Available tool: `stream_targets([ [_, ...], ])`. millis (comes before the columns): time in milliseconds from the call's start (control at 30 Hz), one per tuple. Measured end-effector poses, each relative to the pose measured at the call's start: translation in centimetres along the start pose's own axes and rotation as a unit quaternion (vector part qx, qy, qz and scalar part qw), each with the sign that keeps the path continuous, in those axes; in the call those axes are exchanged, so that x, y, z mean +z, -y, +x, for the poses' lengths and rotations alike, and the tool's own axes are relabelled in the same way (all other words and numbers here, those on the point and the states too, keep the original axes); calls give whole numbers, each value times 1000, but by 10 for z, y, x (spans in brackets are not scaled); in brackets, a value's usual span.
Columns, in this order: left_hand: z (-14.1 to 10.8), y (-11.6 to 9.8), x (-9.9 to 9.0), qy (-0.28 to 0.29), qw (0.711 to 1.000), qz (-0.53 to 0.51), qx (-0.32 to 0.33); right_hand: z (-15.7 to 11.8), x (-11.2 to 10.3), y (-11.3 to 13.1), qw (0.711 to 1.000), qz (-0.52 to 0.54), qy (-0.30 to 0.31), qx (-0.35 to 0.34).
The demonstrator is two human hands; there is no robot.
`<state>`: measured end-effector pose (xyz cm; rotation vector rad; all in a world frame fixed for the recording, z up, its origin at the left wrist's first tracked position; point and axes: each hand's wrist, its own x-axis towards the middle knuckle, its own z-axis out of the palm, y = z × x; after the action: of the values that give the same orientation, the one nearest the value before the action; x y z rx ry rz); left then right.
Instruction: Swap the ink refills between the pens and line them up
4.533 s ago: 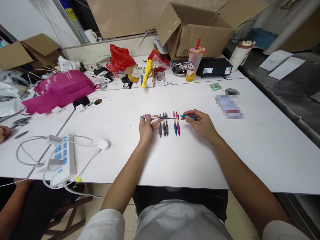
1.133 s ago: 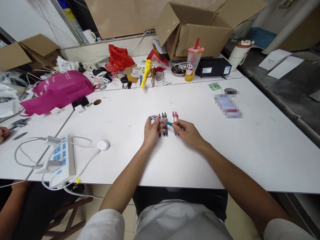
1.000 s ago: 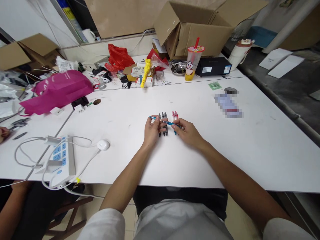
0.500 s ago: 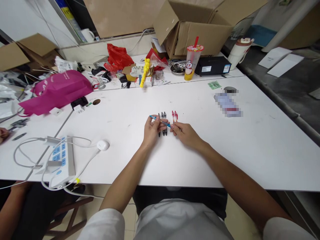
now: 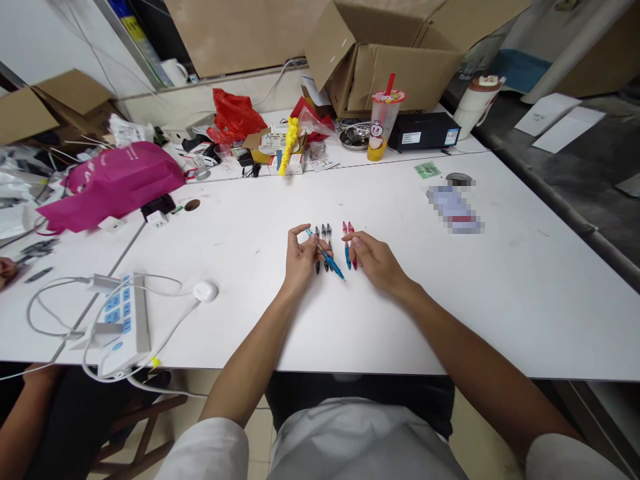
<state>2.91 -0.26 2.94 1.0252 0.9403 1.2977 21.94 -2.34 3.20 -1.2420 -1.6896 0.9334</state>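
Observation:
A blue pen (image 5: pixel 333 264) lies slantwise in my left hand (image 5: pixel 301 259), which is closed on it with the tip pointing down and to the right. Behind and beneath that hand, three black pens (image 5: pixel 324 230) rest side by side on the white table (image 5: pixel 240 300). My right hand (image 5: pixel 375 259) is off the blue pen, its fingers loosely bent and apart, with nothing seen in them. Close to its fingertips lie a pen with a pink top and a blue lower part (image 5: pixel 348 256) and a pink pen (image 5: pixel 351 228), both partly covered.
At left, a power strip (image 5: pixel 125 320) trails white cables, with a white charger puck (image 5: pixel 205 291) nearby. A magenta bag (image 5: pixel 123 177), a red plastic bag (image 5: pixel 235 117), a drink cup (image 5: pixel 383 130) and a black box (image 5: pixel 425 131) stand along the back. Another person's hand (image 5: pixel 7 270) shows at far left.
My right hand has let go of the blue pen's lower end and shifted slightly right. The blue pen has swung steeper in my left hand, its lower end now nearer me.

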Motion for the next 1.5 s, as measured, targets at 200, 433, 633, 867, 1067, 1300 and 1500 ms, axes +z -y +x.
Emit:
stream_targets([
  [200, 0, -4, -5, -12, 1000, 14, -5, -2, -6, 2, 995, -33, 76, -52],
  [433, 0, -7, -5, 8, 999, 15, -50, -9, 2, 6, 962, -118, 179, -170],
  [633, 5, -5, -9, -24, 994, -18, -106, -8, -3, 3, 964, -138, 134, -181],
  [867, 7, -8, -14, -45, 994, 2, -99, 4, -1, -12, 931, -283, 99, -207],
  [1067, 8, -7, -13, -43, 993, 9, -107, 6, 4, -17, 897, -378, 84, -213],
  [1300, 8, -8, -14, -42, 993, 3, -111, 7, 2, -26, 884, -395, 56, -243],
  [1500, 8, -8, -14, -36, 993, 1, -114, 8, 0, -32, 891, -382, 64, -237],
])
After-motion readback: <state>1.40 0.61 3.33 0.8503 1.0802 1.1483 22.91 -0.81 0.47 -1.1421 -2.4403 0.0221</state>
